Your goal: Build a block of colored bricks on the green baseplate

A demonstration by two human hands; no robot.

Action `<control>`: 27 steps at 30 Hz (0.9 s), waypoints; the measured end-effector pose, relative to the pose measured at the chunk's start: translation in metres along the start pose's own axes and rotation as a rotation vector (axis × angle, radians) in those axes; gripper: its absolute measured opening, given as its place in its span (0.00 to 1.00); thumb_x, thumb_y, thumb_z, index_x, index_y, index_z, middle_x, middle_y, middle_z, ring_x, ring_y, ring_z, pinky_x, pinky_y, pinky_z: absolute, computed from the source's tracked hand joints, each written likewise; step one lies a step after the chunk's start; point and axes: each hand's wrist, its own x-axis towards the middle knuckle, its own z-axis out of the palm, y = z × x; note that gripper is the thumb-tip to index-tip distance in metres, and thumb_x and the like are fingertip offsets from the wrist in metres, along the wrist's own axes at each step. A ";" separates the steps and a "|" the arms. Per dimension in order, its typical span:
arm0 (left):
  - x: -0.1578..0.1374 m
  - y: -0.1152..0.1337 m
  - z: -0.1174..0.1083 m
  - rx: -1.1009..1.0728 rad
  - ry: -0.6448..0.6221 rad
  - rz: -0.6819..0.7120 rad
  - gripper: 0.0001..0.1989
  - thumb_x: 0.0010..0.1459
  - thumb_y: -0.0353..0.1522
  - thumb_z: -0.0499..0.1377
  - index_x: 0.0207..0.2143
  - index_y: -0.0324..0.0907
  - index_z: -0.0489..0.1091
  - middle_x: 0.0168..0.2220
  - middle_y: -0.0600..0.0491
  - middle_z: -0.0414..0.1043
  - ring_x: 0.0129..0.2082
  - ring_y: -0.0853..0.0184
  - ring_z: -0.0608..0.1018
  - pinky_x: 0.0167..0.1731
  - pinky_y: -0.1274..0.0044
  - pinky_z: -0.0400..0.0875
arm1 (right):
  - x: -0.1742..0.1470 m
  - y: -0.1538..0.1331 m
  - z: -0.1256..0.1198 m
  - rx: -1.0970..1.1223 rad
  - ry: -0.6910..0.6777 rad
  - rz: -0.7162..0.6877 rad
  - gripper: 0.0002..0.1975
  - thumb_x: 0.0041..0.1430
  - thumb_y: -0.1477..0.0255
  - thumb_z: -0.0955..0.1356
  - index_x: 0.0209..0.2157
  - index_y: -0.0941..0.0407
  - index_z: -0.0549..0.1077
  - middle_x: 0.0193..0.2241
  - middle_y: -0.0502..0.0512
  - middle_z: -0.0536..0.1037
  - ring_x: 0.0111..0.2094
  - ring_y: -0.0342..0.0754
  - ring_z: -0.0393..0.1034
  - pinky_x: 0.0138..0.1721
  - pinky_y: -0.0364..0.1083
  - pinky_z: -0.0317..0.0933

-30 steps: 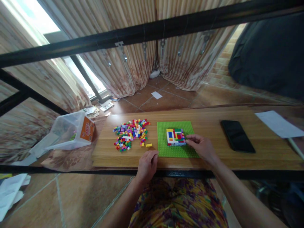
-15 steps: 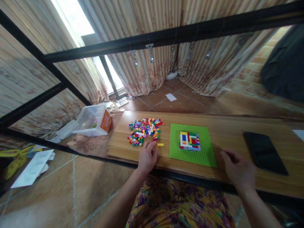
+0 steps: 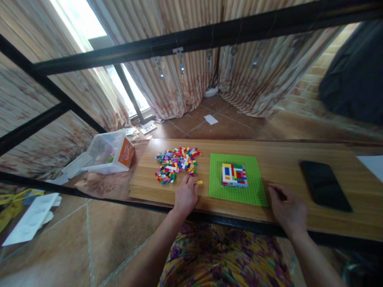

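Observation:
My left hand (image 3: 186, 193) is at the near side of a heap of small coloured building bricks (image 3: 176, 161). Its fingers are pinched on the left end of a long yellow brick (image 3: 199, 182), which they partly cover. To the right lies a green baseplate (image 3: 215, 191). A low block of many-coloured bricks (image 3: 235, 175) stands built up on it. My right hand (image 3: 287, 207) rests on the table just off the plate's right edge, its fingers loosely curled in with nothing visible in them.
A black phone-like slab (image 3: 325, 185) lies on the wooden table (image 3: 281, 159) at right. A clear plastic box (image 3: 104, 149) with an orange label stands beyond the left end. A black metal bar (image 3: 194, 38) crosses in front of the curtains. White paper (image 3: 371, 165) shows at far right.
My left hand has moved right onto the yellow brick, which lay apart from it before and now looks turned. My right hand stays curled beside the baseplate. The view has shifted slightly.

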 end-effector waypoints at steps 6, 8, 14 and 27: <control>-0.003 0.026 0.007 -0.184 -0.094 0.089 0.07 0.67 0.29 0.50 0.42 0.43 0.68 0.39 0.50 0.75 0.39 0.65 0.78 0.39 0.75 0.74 | -0.001 -0.004 0.000 -0.004 0.005 -0.032 0.17 0.62 0.58 0.63 0.37 0.54 0.78 0.37 0.60 0.81 0.37 0.54 0.76 0.41 0.52 0.67; 0.000 0.037 0.011 -0.238 -0.124 0.109 0.08 0.68 0.30 0.50 0.41 0.43 0.69 0.38 0.50 0.76 0.38 0.65 0.78 0.40 0.75 0.74 | -0.001 -0.004 0.000 -0.008 0.000 -0.035 0.17 0.61 0.59 0.63 0.38 0.55 0.78 0.37 0.60 0.81 0.37 0.54 0.76 0.41 0.52 0.67; 0.017 0.059 0.023 -0.428 -0.111 0.114 0.10 0.67 0.31 0.53 0.39 0.43 0.74 0.37 0.50 0.78 0.38 0.65 0.79 0.41 0.74 0.74 | -0.001 -0.004 0.002 -0.002 0.012 -0.047 0.17 0.62 0.60 0.63 0.37 0.56 0.78 0.36 0.60 0.81 0.37 0.54 0.76 0.41 0.51 0.67; 0.023 0.073 0.042 -0.585 0.058 -0.019 0.09 0.65 0.30 0.57 0.38 0.43 0.79 0.32 0.51 0.79 0.34 0.66 0.78 0.36 0.76 0.74 | -0.001 -0.004 0.003 0.028 0.018 -0.083 0.15 0.63 0.61 0.63 0.37 0.56 0.77 0.35 0.59 0.81 0.36 0.52 0.75 0.39 0.50 0.67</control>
